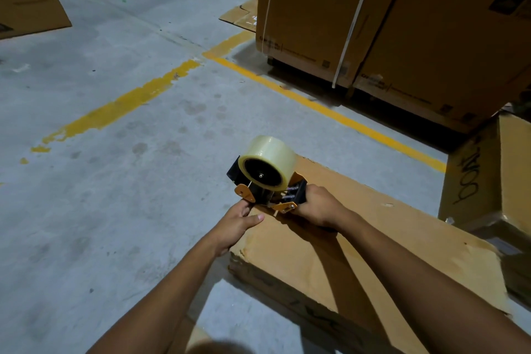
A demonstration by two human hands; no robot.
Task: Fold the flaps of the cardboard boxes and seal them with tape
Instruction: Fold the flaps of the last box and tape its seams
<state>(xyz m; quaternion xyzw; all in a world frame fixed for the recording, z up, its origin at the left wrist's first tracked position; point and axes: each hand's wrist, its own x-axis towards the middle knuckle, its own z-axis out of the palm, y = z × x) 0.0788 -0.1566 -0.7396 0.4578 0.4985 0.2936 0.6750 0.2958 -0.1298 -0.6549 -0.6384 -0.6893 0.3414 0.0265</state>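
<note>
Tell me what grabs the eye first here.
The tape dispenser, with its clear roll, sits at the far end of the flat cardboard box; the right hand grips its handle and the left hand grips the box edge beside it. Yellow floor lines lead to strapped cartons at upper right.

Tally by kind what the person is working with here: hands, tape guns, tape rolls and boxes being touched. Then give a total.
Hands: 2 (left hand, right hand)
Tape gun: 1
Tape roll: 1
Box touched: 1
Total: 5
</note>
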